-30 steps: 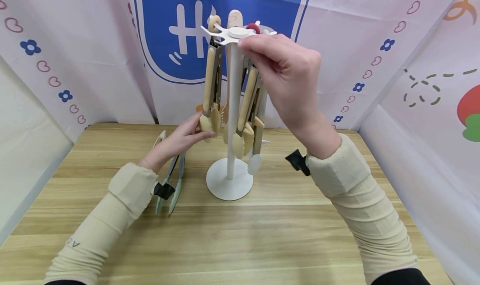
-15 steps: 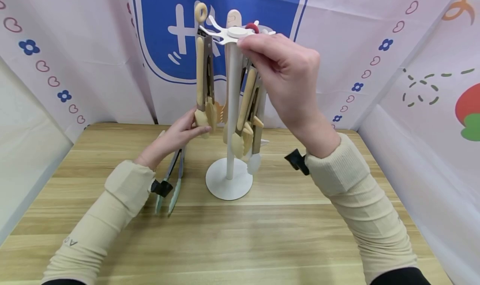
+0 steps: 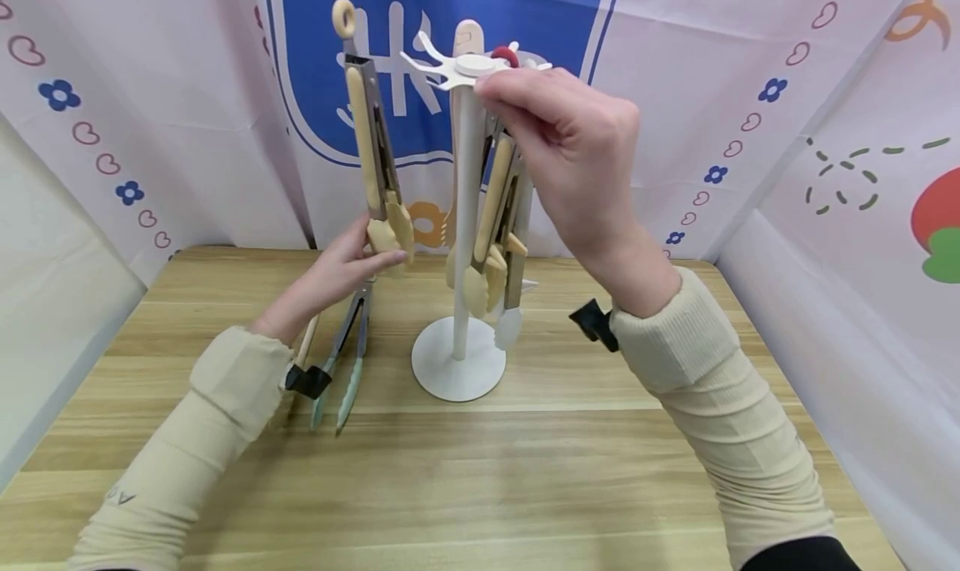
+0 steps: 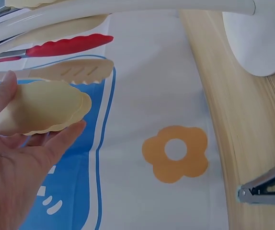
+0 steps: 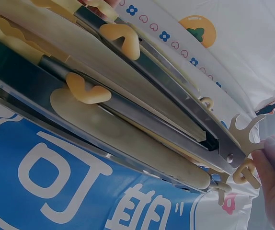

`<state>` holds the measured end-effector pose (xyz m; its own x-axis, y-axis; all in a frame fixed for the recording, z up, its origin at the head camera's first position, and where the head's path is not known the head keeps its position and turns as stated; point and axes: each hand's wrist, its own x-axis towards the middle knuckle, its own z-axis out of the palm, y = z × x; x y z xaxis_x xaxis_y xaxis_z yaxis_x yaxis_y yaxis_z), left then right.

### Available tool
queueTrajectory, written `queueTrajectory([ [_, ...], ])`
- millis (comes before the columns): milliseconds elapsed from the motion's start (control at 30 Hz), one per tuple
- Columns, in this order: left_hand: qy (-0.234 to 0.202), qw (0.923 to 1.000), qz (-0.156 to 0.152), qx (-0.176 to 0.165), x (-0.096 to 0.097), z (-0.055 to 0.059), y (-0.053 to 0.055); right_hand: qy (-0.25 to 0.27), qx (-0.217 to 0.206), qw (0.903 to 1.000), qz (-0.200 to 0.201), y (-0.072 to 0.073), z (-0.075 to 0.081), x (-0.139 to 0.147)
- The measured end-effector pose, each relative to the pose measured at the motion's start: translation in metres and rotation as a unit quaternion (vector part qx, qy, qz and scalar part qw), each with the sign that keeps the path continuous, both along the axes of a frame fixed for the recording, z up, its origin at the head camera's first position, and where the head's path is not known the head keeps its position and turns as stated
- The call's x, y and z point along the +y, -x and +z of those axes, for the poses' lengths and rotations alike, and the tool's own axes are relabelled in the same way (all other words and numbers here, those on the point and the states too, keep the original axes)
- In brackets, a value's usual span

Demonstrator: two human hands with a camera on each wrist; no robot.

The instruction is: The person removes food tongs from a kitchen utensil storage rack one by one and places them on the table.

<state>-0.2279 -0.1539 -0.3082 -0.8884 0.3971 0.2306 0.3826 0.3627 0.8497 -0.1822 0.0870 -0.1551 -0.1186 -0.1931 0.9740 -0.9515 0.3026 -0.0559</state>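
Observation:
My left hand (image 3: 337,262) holds a pair of cream-tipped tongs (image 3: 363,129) by its scalloped heads. The tongs stand nearly upright, ring end up, apart from the white utensil stand (image 3: 463,221) and to its left. In the left wrist view, thumb and fingers grip the cream heads (image 4: 51,108). With thumb and forefinger, my right hand (image 3: 577,154) pinches the hooked top of the stand. A second pair of cream-tipped tongs (image 3: 495,212) hangs there, beside tongs with a white tip (image 3: 508,328). The right wrist view shows the hanging tongs (image 5: 137,143) close up.
Green-tipped tongs (image 3: 351,388) lie spread on the wooden table (image 3: 480,488), left of the stand's round base (image 3: 435,379). A thin beige handle (image 3: 307,342) shows beside my left wrist. A slotted turner (image 4: 75,71) and a red-tipped utensil (image 4: 70,46) hang behind. Printed cloth (image 3: 225,137) walls the back.
My left hand has lifted the cream-tipped tongs off a hook and carried them left, away from the stand. My right hand stays at the stand's top.

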Motion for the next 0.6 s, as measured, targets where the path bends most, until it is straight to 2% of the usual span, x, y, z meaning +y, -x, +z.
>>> queueTrajectory([
  [267, 0.022, 0.9985, 0.05, 0.009, -0.014, 0.001, -0.003, -0.002, -0.004, 1.0, -0.005, -0.001, 0.0, 0.001],
  [500, 0.004, 0.9976, 0.069, 0.01, -0.026, 0.001, -0.005, -0.001, -0.006, 1.0, -0.006, -0.001, 0.0, 0.001],
  [600, 0.012, 0.9961, 0.086, 0.014, -0.033, 0.0, -0.005, -0.001, -0.003, 1.0, -0.008, -0.001, 0.0, 0.001],
])
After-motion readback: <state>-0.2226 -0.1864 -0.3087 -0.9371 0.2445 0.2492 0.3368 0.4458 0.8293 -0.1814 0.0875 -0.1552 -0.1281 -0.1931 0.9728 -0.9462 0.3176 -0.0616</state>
